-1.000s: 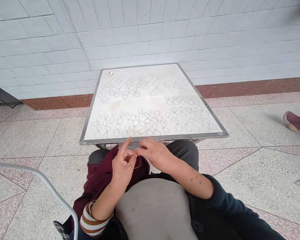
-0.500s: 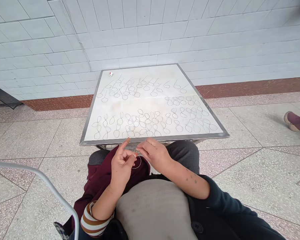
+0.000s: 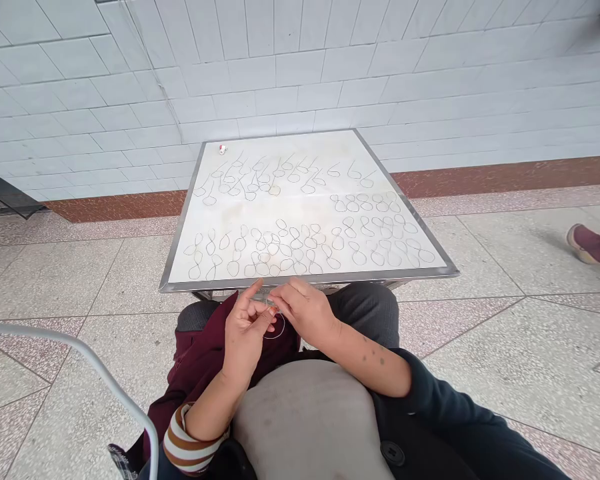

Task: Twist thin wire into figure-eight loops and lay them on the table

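Left hand (image 3: pixel 246 327): lower centre of frame, over the lap; thumb and middle fingers pinch the wire, index finger raised and straight.
Right hand (image 3: pixel 304 308): just beside the left, fingertips pressed onto the same wire at the crossing.
Wire (image 3: pixel 275 325): thin, one loop hanging below the fingers; looks like a second loop is not yet formed.
Table (image 3: pixel 180 227): centre of frame, metal-edged, against the tiled wall.
Done: many figure-eight loops (image 3: pixel 300 243) laid in rows near the front edge; single-loop pieces (image 3: pixel 260 177) at the back, judged half-finished.
Left: the piece in hand, plus those back-row pieces.
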A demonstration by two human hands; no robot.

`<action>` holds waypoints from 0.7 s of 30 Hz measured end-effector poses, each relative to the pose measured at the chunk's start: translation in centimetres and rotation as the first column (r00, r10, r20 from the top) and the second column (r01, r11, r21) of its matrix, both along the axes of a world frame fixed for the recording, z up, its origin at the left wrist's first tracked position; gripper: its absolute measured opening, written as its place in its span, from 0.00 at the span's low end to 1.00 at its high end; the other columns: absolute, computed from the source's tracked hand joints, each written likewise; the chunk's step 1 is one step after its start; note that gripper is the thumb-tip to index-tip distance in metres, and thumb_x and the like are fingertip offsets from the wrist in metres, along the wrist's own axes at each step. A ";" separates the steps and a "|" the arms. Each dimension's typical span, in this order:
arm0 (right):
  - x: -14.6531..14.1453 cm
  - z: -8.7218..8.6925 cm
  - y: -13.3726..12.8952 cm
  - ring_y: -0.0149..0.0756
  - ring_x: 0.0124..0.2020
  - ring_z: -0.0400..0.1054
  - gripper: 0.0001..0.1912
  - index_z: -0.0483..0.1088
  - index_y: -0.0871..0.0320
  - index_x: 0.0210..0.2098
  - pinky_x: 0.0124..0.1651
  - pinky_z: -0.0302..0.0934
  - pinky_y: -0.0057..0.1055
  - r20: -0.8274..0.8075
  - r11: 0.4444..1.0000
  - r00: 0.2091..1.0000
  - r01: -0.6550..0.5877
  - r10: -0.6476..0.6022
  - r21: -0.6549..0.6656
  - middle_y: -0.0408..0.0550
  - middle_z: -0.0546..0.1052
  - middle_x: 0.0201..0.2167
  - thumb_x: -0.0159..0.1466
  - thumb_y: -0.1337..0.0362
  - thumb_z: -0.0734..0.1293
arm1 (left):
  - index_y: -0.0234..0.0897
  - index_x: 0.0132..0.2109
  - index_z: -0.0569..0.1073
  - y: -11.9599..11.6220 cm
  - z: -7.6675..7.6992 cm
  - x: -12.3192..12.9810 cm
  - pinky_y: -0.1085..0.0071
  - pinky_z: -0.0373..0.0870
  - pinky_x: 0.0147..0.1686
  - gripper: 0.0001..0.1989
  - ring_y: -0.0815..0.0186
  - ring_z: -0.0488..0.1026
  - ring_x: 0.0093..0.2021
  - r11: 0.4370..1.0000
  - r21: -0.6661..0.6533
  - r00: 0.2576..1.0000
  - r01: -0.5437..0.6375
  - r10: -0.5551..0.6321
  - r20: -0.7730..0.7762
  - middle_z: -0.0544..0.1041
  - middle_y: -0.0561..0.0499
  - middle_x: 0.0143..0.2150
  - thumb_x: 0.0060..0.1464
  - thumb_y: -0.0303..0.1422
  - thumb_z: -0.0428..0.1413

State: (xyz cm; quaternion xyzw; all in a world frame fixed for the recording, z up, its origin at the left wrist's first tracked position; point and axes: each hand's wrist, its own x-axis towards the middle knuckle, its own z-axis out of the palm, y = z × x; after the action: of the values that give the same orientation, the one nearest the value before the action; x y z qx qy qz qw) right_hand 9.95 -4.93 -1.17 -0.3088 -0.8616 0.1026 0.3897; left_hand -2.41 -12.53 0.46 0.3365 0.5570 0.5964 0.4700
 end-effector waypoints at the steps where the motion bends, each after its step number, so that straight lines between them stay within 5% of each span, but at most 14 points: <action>1: -0.2 0.0 0.0 0.31 0.28 0.63 0.12 0.71 0.57 0.31 0.27 0.56 0.27 -0.002 1.000 1.000 0.007 -0.007 -0.010 0.45 0.69 0.25 0.69 0.64 0.60 | 0.39 0.60 0.67 0.0 -0.1 0.1 0.74 0.70 0.29 0.28 0.69 0.70 0.29 1.000 -0.001 1.000 0.002 -0.002 0.009 0.72 0.57 0.26 0.52 0.31 0.60; 12: 0.2 1.1 0.4 0.31 0.29 0.64 0.11 0.73 0.53 0.45 0.31 0.61 0.27 -0.178 0.952 0.981 -0.129 0.082 -0.277 0.44 0.70 0.28 0.68 0.66 0.60 | 0.40 0.63 0.62 -0.1 0.7 0.2 0.75 0.70 0.28 0.31 0.72 0.67 0.26 0.999 -0.005 0.997 -0.041 0.041 -0.072 0.73 0.57 0.27 0.52 0.33 0.60; 21: 0.4 0.9 0.1 0.30 0.26 0.59 0.13 0.73 0.57 0.38 0.27 0.53 0.25 -0.062 0.999 0.998 0.007 -0.005 0.033 0.42 0.65 0.24 0.61 0.75 0.59 | 0.40 0.65 0.59 -0.2 0.7 0.1 0.74 0.68 0.34 0.33 0.71 0.68 0.29 0.988 0.087 0.958 -0.127 0.145 -0.249 0.74 0.56 0.28 0.53 0.32 0.60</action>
State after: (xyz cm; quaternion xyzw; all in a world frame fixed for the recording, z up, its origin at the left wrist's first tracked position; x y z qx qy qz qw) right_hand 10.35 -4.85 -0.28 -0.3017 -0.8497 0.0967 0.4215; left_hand -2.28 -12.78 1.12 0.3876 0.6133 0.5981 0.3404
